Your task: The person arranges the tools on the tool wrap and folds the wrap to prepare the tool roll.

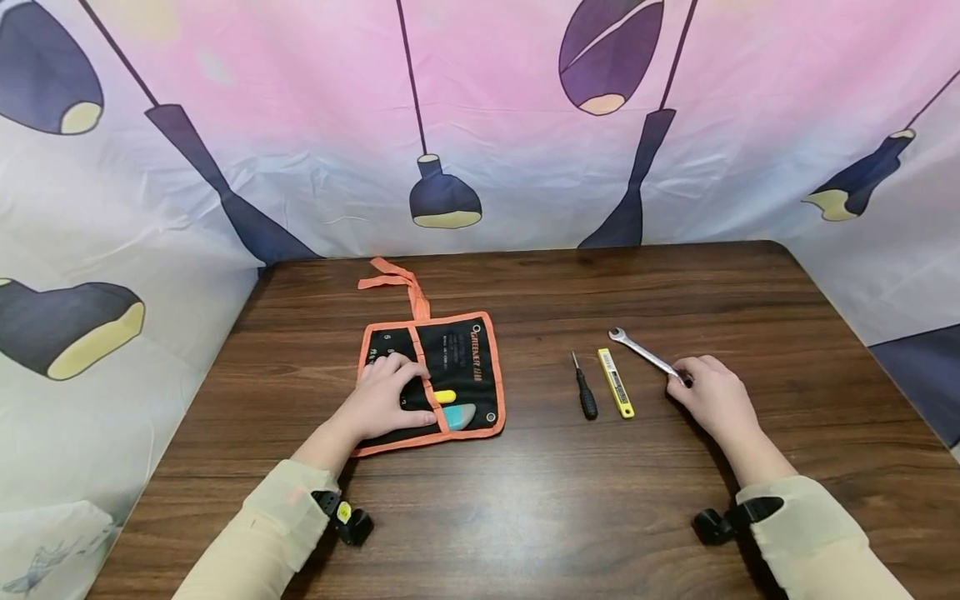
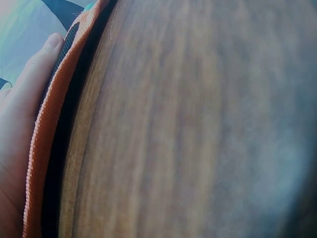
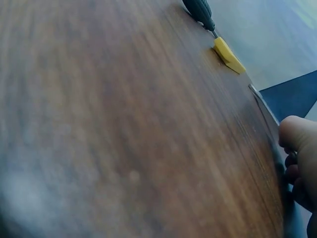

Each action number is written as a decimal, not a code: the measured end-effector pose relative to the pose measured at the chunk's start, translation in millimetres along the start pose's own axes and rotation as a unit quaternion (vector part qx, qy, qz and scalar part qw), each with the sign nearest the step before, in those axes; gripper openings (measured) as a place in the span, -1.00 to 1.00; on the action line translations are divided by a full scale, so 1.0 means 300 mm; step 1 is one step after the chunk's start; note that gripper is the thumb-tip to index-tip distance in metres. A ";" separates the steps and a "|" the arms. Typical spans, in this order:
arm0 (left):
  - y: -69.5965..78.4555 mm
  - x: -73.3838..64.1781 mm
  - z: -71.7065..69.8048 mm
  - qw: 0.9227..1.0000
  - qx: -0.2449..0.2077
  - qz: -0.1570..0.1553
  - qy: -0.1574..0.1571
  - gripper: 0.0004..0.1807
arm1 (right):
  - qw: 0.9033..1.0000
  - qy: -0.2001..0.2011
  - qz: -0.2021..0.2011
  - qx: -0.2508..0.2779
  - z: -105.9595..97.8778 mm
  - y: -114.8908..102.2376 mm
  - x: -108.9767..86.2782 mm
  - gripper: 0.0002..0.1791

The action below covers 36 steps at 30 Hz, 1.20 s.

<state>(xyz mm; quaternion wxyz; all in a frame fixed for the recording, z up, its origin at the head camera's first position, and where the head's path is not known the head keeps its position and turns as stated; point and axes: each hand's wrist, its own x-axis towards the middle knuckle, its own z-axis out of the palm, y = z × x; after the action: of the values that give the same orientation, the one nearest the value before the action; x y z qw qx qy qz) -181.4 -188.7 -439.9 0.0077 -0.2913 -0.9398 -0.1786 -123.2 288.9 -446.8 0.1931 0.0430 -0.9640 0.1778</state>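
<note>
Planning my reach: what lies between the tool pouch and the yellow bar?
The black-handled screwdriver, with bare tabletop either side; the head view shows it.

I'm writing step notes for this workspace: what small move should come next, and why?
Probably lift the wrench gently with the right hand: that hand pinches its near end, while the left hand rests on the tool pouch, which could help keep it steady.

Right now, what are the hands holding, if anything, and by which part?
The right hand holds the wrench by its near end, the open head pointing away. The left hand rests on the tool pouch, with no clear grip.
</note>
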 end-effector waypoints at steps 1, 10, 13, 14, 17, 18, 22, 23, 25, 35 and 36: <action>0.000 0.000 0.000 1.000 0.000 0.001 0.001 -0.29 | 1.000 0.005 0.001 0.002 0.001 0.001 0.000 -0.87; 0.000 0.000 0.004 1.000 0.003 0.008 0.007 -0.32 | 0.999 0.028 0.013 0.012 0.010 0.013 -0.003 -0.87; 0.000 -0.002 0.005 1.000 0.002 0.007 0.004 -0.32 | 0.999 0.042 0.024 0.025 0.013 0.018 -0.002 -0.88; 0.000 -0.002 0.005 1.000 0.002 0.007 0.003 -0.31 | 0.998 0.047 0.030 0.030 0.014 0.020 -0.002 -0.89; 0.002 -0.002 0.004 1.000 0.003 0.006 0.001 -0.31 | 0.997 0.059 0.041 0.039 0.014 0.024 -0.004 -0.88; 0.002 -0.001 0.003 1.000 0.002 0.006 0.001 -0.31 | 0.996 0.062 0.044 0.041 0.015 0.025 -0.005 -0.87; 0.004 0.000 0.000 1.000 0.000 0.007 0.003 -0.30 | 0.996 0.066 0.047 0.048 0.014 0.028 -0.002 -0.85; 0.004 0.000 -0.001 1.000 -0.001 0.007 0.004 -0.31 | 0.996 0.064 0.048 0.050 0.014 0.028 -0.001 -0.84; 0.005 0.000 -0.002 1.000 0.000 0.008 0.004 -0.31 | 0.995 0.063 0.047 0.056 0.013 0.027 0.000 -0.82; 0.004 -0.004 -0.001 1.000 0.002 0.006 0.006 -0.32 | 0.983 0.047 0.124 0.127 -0.006 0.015 0.010 -0.76; 0.004 -0.005 -0.001 1.000 0.002 0.006 0.006 -0.32 | 0.981 0.046 0.133 0.133 -0.007 0.015 0.010 -0.76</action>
<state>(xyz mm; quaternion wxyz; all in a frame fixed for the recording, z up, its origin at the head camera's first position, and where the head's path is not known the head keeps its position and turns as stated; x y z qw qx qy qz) -179.7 -188.7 -439.5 0.0146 -0.2955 -0.9384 -0.1782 -126.0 293.9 -445.4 0.2045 -0.0680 -0.9189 0.3305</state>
